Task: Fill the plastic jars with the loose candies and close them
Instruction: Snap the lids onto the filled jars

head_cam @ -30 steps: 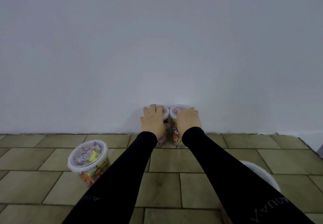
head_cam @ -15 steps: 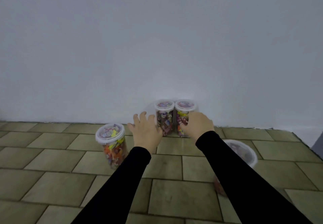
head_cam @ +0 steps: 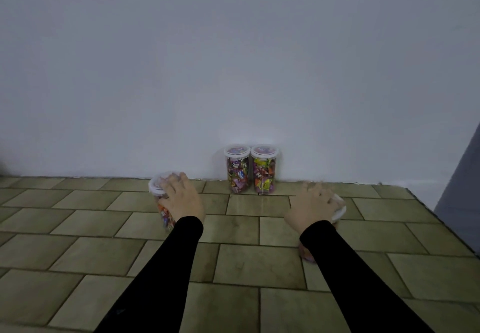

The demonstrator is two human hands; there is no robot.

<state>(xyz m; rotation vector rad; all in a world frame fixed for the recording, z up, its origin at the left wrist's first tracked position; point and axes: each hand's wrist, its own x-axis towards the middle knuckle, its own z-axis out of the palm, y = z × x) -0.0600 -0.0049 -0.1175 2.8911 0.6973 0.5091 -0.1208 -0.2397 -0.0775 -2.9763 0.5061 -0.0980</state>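
Black-sleeved, the left hand (head_cam: 181, 199) has left the pair of jars by the wall and now lies over the lid of a third candy jar (head_cam: 162, 197), fingers draped round it; the right hand (head_cam: 313, 206) likewise covers a fourth jar (head_cam: 337, 209), its grasp blurred. Two sealed jars (head_cam: 250, 169) stand touching against the wall (head_cam: 233, 60) on the tiled floor (head_cam: 246, 267), clear plastic packed with bright wrapped candies, so probably only parking the last jars remains.

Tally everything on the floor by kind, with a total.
Lidded candy jars standing against the wall: 2
Lidded candy jars under a hand: 2, one under the left hand at, one under the right hand at
Total: 4 jars
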